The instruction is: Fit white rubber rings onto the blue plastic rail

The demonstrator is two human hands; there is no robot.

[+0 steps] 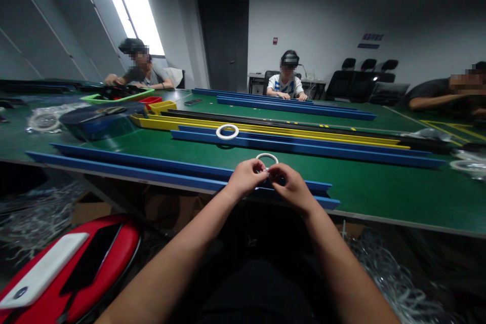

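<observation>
My left hand (246, 178) and my right hand (290, 186) meet over the near blue channel strip (152, 169), their fingertips pinched together. Between them, at the near rim of a thin white ring that looks like a roll of tape (267, 155), the fingers are closed. The fingers cover that near rim, and a small pale bit shows at the tips. Farther off, a second white tape roll (227, 132) rests on another blue channel strip (304, 147).
Long yellow strips (266, 129) lie across the green table (379, 187). A wide dark blue roll (100, 121) and a green tray (89, 97) are left. A red stool (117, 248) holds a white device (45, 268) and a phone (93, 258). Several people sit around the table.
</observation>
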